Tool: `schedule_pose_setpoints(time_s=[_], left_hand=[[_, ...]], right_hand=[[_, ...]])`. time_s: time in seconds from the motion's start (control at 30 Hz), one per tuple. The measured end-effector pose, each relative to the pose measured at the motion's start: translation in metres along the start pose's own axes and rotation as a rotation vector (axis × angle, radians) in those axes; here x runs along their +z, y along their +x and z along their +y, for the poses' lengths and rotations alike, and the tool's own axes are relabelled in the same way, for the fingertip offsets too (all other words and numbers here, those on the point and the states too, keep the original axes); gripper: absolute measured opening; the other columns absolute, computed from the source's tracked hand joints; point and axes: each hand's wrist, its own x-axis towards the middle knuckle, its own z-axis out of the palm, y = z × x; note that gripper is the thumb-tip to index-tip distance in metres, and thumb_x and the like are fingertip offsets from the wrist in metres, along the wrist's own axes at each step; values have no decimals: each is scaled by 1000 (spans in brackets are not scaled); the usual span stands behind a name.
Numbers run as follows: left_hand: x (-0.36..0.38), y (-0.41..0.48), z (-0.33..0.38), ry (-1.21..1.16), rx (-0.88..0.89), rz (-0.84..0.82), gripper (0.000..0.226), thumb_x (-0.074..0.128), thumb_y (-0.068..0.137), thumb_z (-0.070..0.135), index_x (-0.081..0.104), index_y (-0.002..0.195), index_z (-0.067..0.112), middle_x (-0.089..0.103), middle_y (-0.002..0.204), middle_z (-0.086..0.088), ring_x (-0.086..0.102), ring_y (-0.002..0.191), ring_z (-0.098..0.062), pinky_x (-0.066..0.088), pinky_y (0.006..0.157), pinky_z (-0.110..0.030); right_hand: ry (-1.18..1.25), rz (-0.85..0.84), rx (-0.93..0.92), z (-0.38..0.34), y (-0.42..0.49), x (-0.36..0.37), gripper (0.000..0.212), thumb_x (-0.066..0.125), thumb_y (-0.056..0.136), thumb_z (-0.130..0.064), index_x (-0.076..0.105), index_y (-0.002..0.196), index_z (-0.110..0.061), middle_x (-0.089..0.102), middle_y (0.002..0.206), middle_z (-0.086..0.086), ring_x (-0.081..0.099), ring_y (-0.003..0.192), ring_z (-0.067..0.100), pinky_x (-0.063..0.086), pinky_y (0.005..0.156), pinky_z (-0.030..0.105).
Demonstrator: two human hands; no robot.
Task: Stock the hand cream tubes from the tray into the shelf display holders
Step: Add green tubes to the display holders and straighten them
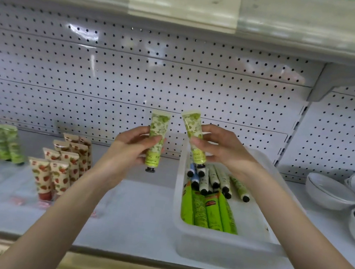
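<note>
Curling fingers round a green tube [157, 136], the left hand [134, 149] hovered while the right hand [222, 149] pinched a second tube [194, 134] above the tray [225, 246] at 4 o'clock; next, likely slotting both into the green row [6, 143] at 9 o'clock

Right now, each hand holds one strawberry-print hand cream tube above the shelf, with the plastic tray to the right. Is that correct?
No. The head view shows the left hand gripping a green-print tube and the right hand a second green-print tube; strawberry-print tubes stand on the shelf at left. The rest holds.
</note>
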Motion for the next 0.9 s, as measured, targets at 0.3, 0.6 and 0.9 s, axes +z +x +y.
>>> schedule_pose_setpoints(time_s=[0.3,0.6,0.9], left_hand=[[-49,-12,19,127,57,-17,29,67,73,26,66,100,17,67,95,-8,65,85,-15,57,72,-30],[-127,-16,44,218,49,-49,39,70,71,30,66,106,14,70,96,-1,68,83,-11,55,67,-20],[-188,-23,52,228,4,-130,40,71,74,28,65,110,11,68,102,-7,66,92,-17,57,79,-34]], right_hand=[[114,8,13,-18,4,57,23,68,84,-17,63,106,-12,68,100,8,67,88,14,58,72,30],[202,115,17,-41,11,134,22,70,82,-13,63,103,-10,65,91,7,66,77,10,55,63,21],[201,197,17,-58,-2,205,25,69,82,-14,61,104,-8,65,92,9,66,79,10,56,63,24]])
